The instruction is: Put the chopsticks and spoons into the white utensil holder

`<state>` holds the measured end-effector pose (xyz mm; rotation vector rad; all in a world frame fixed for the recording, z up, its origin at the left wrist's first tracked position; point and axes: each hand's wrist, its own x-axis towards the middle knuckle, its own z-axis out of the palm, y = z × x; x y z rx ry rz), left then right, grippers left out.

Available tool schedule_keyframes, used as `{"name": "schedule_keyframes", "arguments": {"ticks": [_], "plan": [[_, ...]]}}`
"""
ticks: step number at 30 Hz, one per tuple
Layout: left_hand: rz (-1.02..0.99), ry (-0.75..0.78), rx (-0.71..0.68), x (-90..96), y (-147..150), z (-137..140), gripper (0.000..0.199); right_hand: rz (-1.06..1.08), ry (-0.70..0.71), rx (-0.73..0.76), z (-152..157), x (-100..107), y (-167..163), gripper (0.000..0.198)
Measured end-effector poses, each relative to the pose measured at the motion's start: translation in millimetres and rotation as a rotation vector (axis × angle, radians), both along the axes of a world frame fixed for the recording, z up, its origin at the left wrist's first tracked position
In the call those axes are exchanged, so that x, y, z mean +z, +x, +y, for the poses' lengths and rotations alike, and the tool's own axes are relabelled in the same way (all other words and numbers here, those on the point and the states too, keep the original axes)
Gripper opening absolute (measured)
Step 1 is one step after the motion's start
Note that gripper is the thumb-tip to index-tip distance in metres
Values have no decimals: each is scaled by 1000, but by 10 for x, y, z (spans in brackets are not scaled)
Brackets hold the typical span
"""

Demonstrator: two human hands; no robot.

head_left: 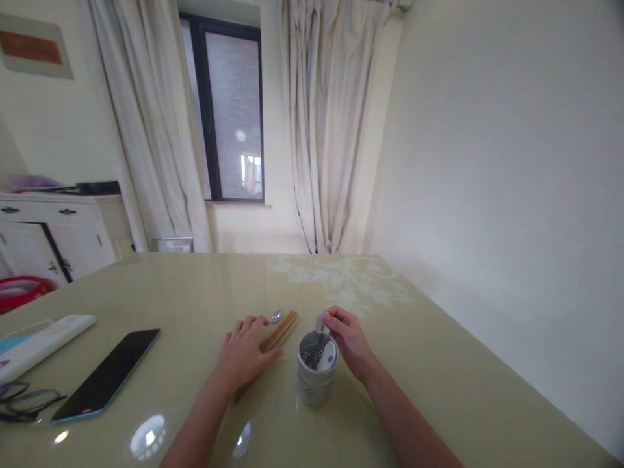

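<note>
Table [234, 279]: glossy, probably slick under the holder [316, 391], so sideways pushes are best avoided
Left hand [245, 355]: left of the holder, laid palm down across the chopsticks [283, 330], thumb apart from the other fingers; I cannot tell whether they are clamped on the bundle; a light, flat press should stop the sticks rolling
Right hand [350, 339]: at the holder's right rim, thumb and forefinger pinched together on the metal spoon [320, 324]; a wrist clear of the wall would avoid tipping it
Phone [112, 374]: well left of the holder, out of the way of this handling
Chopsticks: bundled just left of the holder, partly hidden by the left hand; even ends would make them easier to handle together
Holder: upright; a vertical path for whatever passes its mouth should spare it a tilt
White spoon [328, 356]: inside the holder, against its right side; it looks ceramic, so metal should pass it slowly
Metal spoon: rounded end above the holder's mouth, lower part inside; a firm pinch prevents twisting
Loose spoon [276, 316]: beyond and left of the holder, near the left fingertips
</note>
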<state>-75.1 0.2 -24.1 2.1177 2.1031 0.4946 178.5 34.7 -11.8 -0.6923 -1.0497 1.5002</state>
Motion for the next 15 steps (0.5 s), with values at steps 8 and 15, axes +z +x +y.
{"name": "schedule_keyframes", "arguments": {"ticks": [8,15], "plan": [[-12,-86,-56,-1,-34,37,29,494,-112,-74,128,60,209,25],[-118,-59,-150,-54,-83,133,28,672,-111,-136,256,35,394,14]]}}
